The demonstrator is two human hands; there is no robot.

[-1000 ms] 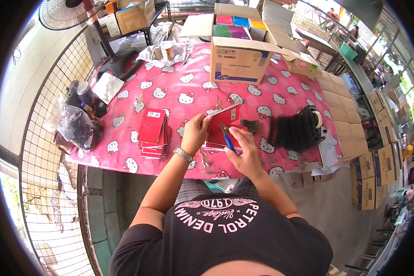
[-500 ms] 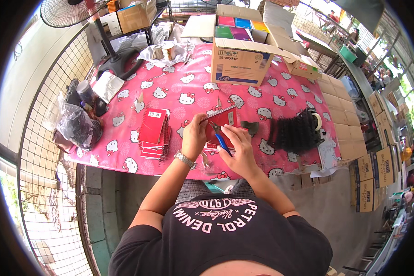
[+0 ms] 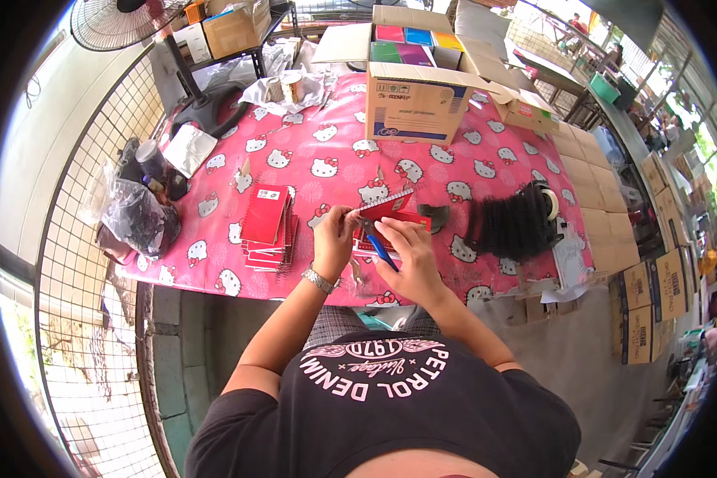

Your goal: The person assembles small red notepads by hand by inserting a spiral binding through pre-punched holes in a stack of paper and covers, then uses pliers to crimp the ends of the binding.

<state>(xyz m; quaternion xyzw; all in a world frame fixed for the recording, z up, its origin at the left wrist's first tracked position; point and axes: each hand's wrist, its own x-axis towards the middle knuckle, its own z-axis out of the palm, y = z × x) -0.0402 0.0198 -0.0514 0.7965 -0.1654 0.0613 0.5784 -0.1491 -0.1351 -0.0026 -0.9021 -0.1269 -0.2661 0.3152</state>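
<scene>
Held notebook (image 3: pixel 388 206) sits flatter than in the prev. frame, cover tipped away, so more of the lower red notebooks (image 3: pixel 419 218) shows; blue-handled pliers (image 3: pixel 382 253) are a touch further L.

L to R on my feed: clear plastic bag (image 3: pixel 142 213) w/ dark contents at far L of the pink cloth (image 3: pixel 303 205); fan base (image 3: pixel 211 113) behind it, white packet (image 3: pixel 190 153) btwn. Next, stack of red notebooks (image 3: pixel 264 217), slightly uneven, near the front edge. Then L hand (image 3: pixel 334 237), w/ metal watch (image 3: pixel 317 280) on the wrist, fingers pinched on the L end of the held notebook's spiral. I have that notebook mid-table, tilted, above the lower ones. R hand (image 3: pixel 412 259) is close by, hands apart, wrapped round the pliers; tips are by the coil near the L fingers, but I can't tell if they touch it. Cardboard box (image 3: pixel 416 111) stands behind, flaps up, w/ coloured covers inside. Just R of the notebooks, dark green obj. (image 3: pixel 434 217); further R, black coils (image 3: pixel 508 223) in a bunch, then tape roll (image 3: pixel 550 205) beside them.
</scene>
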